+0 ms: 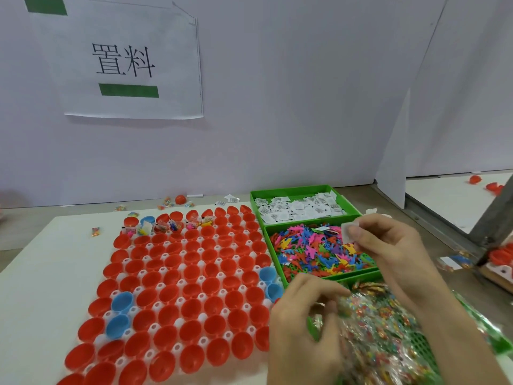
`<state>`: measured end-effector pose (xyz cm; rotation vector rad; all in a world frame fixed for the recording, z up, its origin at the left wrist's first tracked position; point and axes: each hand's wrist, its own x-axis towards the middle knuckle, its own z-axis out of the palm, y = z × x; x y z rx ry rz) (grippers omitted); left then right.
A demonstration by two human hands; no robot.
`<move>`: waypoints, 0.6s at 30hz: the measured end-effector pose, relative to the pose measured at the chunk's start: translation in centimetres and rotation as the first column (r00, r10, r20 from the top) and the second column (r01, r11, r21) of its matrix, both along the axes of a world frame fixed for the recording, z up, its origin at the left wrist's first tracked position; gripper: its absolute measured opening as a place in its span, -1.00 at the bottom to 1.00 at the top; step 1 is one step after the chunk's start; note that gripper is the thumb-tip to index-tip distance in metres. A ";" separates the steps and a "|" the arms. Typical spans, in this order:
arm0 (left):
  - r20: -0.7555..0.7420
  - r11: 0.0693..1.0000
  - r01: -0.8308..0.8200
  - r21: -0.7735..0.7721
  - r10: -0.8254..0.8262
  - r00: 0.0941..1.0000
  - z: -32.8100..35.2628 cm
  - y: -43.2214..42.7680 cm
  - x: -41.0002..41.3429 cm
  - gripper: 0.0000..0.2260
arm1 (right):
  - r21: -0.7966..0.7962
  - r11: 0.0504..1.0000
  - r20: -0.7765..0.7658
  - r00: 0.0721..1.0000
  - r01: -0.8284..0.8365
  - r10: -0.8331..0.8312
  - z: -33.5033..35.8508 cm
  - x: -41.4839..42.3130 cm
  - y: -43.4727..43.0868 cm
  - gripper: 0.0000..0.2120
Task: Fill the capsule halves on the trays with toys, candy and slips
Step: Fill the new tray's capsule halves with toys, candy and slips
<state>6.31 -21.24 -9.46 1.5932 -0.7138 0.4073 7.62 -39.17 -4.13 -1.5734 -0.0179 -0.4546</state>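
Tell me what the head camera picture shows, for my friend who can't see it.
A person's right hand pinches a white slip while the left hand reaches into candy packets, beside green bins of slips and colourful toys. Left of them, a tray holds mostly empty red capsule halves; only some in the far row are filled.

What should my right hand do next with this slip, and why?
Probably carry the slip pinched in your right hand over to the empty half just right of the filled halves at the far end; that one looks bare.
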 end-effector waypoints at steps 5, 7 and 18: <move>-0.190 0.975 -0.140 -0.171 0.107 0.976 -0.1 0.2 0.0 -0.69 | 0.050 0.948 0.006 0.949 -0.314 0.314 0.3 -0.6 0.4 -0.84; -0.224 0.970 -0.143 -0.194 0.098 0.970 -0.1 0.4 0.2 -0.74 | -0.018 0.923 -0.042 0.922 -0.385 0.384 0.4 -1.0 0.8 -0.81; -0.243 0.945 -0.119 -0.304 0.044 0.969 0.7 1.3 0.4 -0.84 | -0.375 0.869 -0.162 0.946 -0.324 0.282 -0.3 -0.7 3.0 -0.86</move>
